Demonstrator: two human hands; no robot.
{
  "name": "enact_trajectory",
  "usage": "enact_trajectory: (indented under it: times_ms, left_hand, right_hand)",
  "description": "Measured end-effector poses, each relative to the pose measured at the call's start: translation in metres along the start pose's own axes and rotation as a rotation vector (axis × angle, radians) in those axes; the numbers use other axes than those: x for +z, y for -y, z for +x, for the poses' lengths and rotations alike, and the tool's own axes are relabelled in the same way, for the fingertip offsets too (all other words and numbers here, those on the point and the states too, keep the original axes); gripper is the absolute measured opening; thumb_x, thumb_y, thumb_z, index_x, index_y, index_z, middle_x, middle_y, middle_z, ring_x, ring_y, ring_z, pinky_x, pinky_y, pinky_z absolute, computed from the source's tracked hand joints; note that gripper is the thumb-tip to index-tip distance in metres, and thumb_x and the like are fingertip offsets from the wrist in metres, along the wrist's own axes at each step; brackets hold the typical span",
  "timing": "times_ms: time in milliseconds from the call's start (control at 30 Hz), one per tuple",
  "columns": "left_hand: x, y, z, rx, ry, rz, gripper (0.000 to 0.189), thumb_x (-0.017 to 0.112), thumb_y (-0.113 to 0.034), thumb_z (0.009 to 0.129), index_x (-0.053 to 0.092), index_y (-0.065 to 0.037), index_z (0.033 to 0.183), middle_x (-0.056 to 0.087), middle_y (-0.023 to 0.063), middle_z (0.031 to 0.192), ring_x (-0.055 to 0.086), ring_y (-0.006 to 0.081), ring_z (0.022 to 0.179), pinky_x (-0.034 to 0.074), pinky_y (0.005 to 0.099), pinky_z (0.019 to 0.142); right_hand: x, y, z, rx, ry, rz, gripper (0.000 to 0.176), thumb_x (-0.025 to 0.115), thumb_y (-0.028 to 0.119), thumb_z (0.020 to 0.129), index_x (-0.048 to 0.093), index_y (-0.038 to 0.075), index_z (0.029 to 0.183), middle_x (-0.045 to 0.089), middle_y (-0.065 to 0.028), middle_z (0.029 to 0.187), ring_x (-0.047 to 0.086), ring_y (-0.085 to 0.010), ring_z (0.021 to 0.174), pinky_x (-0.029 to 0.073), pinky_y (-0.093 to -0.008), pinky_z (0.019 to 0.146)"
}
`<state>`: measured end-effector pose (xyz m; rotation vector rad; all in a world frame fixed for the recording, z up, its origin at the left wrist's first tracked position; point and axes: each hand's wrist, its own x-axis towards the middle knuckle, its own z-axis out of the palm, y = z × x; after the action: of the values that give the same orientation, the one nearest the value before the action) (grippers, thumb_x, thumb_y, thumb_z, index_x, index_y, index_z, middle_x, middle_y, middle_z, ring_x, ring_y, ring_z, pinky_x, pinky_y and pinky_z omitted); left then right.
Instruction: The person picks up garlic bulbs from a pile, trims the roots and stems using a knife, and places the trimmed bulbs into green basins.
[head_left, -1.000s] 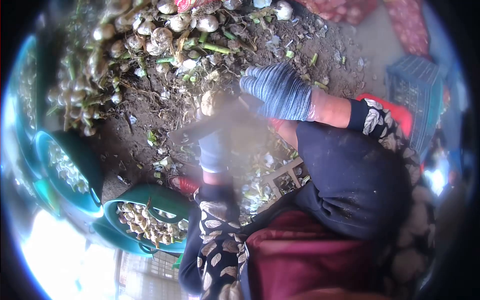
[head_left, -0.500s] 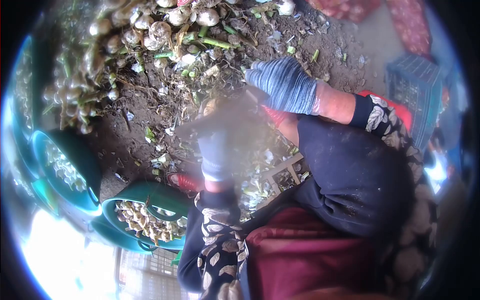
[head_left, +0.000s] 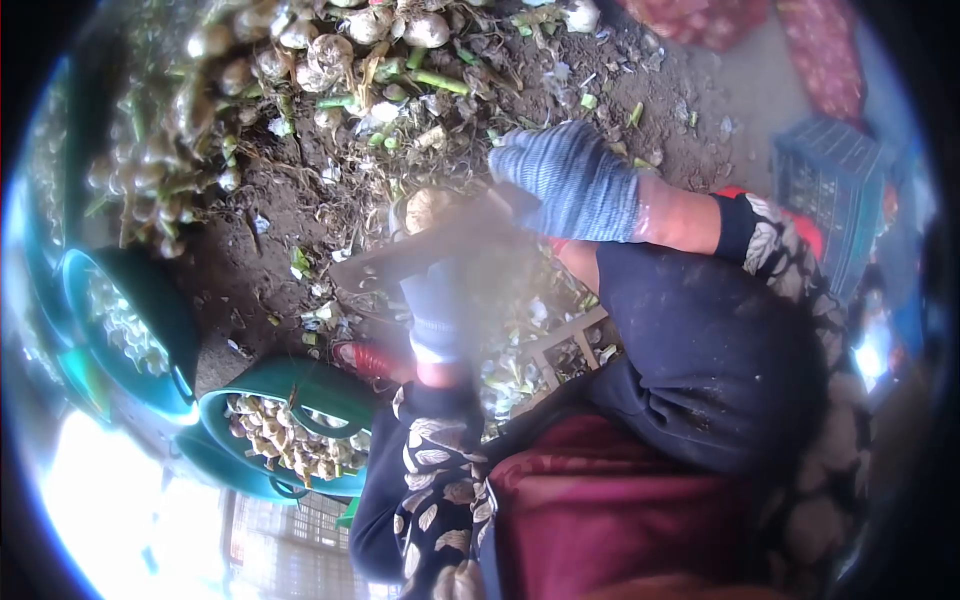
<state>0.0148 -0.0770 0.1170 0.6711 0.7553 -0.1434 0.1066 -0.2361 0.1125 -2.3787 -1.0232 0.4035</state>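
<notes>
My right hand [head_left: 572, 182], in a striped blue-grey knit glove, is closed around the end of a broad knife [head_left: 415, 245]. Its handle is hidden in the glove. The dull blade slants down to the left, crossing in front of my left hand [head_left: 432, 312]. That hand wears a pale glove and is blurred, its fingers mostly covered by the blade. A garlic bulb [head_left: 428, 208] shows just beyond the blade, at the fingers of my left hand, which seems to grip it. Soil, dry roots and cut green stalk pieces [head_left: 440, 82] lie around.
A heap of garlic with stems [head_left: 330, 55] spreads at the upper left. Teal tubs of garlic [head_left: 350, 385] and of whiter pieces [head_left: 125, 320] stand on the left. Red mesh sacks [head_left: 825, 60] and a blue crate [head_left: 830, 185] are upper right. A slatted frame [head_left: 570, 330] lies between my legs.
The knife blade has shifted slightly left and down across my left hand, uncovering more of the garlic bulb. My right hand has moved only slightly.
</notes>
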Motion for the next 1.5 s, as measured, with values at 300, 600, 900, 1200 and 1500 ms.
enact_trajectory:
  times_ms: [300,600,900,1200,1500]
  left_hand:
    - [0.014,0.015,-0.005,0.149,-0.035,0.013,0.026,0.052,-0.006,0.087,0.046,-0.002,0.112,0.055,0.0049,0.085,0.053,0.0107,0.075,0.045,0.0234,0.067]
    - [0.016,-0.013,0.0,0.096,-0.161,0.181,0.027,0.052,0.002,0.083,0.049,-0.005,0.109,0.053,0.0018,0.086,0.05,0.0067,0.067,0.044,0.0202,0.061]
    - [0.008,0.012,0.026,0.563,-0.006,0.923,0.041,0.048,0.005,0.078,0.042,-0.002,0.118,0.055,0.0151,0.108,0.055,0.0224,0.096,0.044,0.0327,0.084]
    - [-0.032,0.028,0.038,0.544,-0.079,0.89,0.025,0.052,-0.013,0.084,0.062,0.001,0.101,0.054,0.0169,0.114,0.047,0.0311,0.112,0.039,0.0377,0.093]
    - [-0.024,0.018,0.02,0.157,0.051,0.987,0.039,0.052,-0.025,0.091,0.053,0.003,0.118,0.061,0.0098,0.105,0.058,0.0138,0.081,0.05,0.0261,0.066]
  right_hand:
    - [0.008,0.004,0.002,0.06,0.095,0.035,0.031,0.065,0.018,0.066,0.058,0.005,0.093,0.06,-0.0118,0.079,0.061,-0.0294,0.072,0.05,-0.0408,0.063]
    - [0.014,-0.031,-0.035,0.514,-0.182,0.338,0.031,0.071,0.029,0.074,0.06,0.003,0.087,0.062,-0.0112,0.073,0.062,-0.0226,0.067,0.05,-0.0331,0.06]
    - [0.013,-0.012,-0.007,0.5,-0.014,1.276,0.029,0.067,0.016,0.077,0.056,0.003,0.1,0.055,0.0011,0.077,0.052,-0.0072,0.071,0.044,-0.0216,0.063]
    - [0.018,-0.01,-0.006,0.331,-0.319,1.198,0.043,0.071,0.012,0.074,0.052,0.006,0.112,0.055,-0.0012,0.087,0.053,-0.0106,0.078,0.047,-0.0262,0.066]
    - [0.001,-0.017,-0.04,0.284,-0.675,0.529,0.026,0.06,0.01,0.073,0.054,0.011,0.098,0.056,-0.0078,0.075,0.055,-0.0241,0.063,0.045,-0.0353,0.057]
